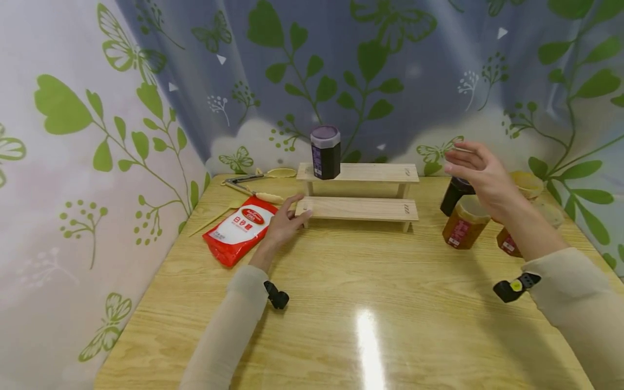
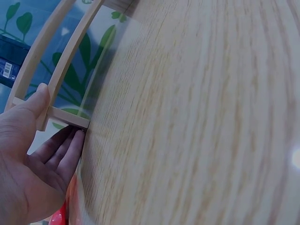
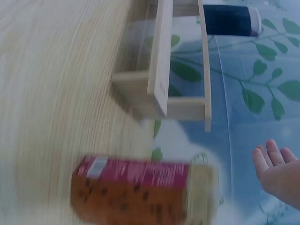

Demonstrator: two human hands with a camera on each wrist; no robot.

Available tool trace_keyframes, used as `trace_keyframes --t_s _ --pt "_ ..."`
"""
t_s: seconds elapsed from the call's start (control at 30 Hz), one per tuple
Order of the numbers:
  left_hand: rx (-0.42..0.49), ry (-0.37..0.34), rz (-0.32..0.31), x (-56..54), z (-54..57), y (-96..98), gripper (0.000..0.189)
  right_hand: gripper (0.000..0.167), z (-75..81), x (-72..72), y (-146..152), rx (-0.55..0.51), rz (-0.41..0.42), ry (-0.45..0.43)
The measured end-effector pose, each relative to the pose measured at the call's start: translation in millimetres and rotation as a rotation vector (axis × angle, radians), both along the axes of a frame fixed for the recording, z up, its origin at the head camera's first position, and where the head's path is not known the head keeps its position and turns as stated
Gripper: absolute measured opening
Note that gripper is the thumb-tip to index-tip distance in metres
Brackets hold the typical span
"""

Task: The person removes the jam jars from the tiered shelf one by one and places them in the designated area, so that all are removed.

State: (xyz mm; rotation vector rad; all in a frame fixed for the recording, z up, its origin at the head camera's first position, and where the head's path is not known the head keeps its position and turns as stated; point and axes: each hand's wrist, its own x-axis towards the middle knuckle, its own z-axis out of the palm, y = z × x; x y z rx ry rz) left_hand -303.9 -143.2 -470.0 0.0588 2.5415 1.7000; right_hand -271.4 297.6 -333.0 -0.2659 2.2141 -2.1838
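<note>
My left hand (image 1: 283, 223) holds the left end of a two-tier wooden shelf (image 1: 361, 208). In the left wrist view its thumb lies along the board, and the fingers reach the end leg close to the tabletop. A dark hexagonal jar with a purple lid (image 1: 326, 157) stands upright at the left of the upper tier. At the right, my right hand (image 1: 480, 173) hovers with extended fingers over a second dark jar (image 1: 453, 197), partly covering it from view. In front of that jar stands an amber jar with a pale lid (image 1: 460, 230), also seen in the right wrist view.
More amber jars (image 1: 508, 242) stand at the right, partly hidden by my right forearm. Left of the shelf lie a red-and-white sugar bag (image 1: 239, 230), tongs with yellow tips (image 1: 244, 187) and a yellow long-handled utensil (image 1: 214, 218). A leaf-patterned curtain (image 1: 370, 92) hangs behind the table.
</note>
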Motion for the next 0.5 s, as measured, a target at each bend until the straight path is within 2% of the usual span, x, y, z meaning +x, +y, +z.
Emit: trace_keyframes --t_s 0.17,0.33,0.5 --pt "0.008 0.001 -0.001 -0.3 -0.5 -1.3 0.061 0.073 1.5 -19.9 -32.9 0.082 0.041 -0.022" --pt "0.008 0.001 -0.006 -0.5 -2.4 -1.7 0.062 0.076 -0.9 -34.4 -62.2 0.105 0.073 -0.027" --pt "0.015 0.009 -0.009 -1.3 -2.4 -0.4 0.061 0.077 -3.9 -46.7 -85.6 0.082 0.102 -0.031"
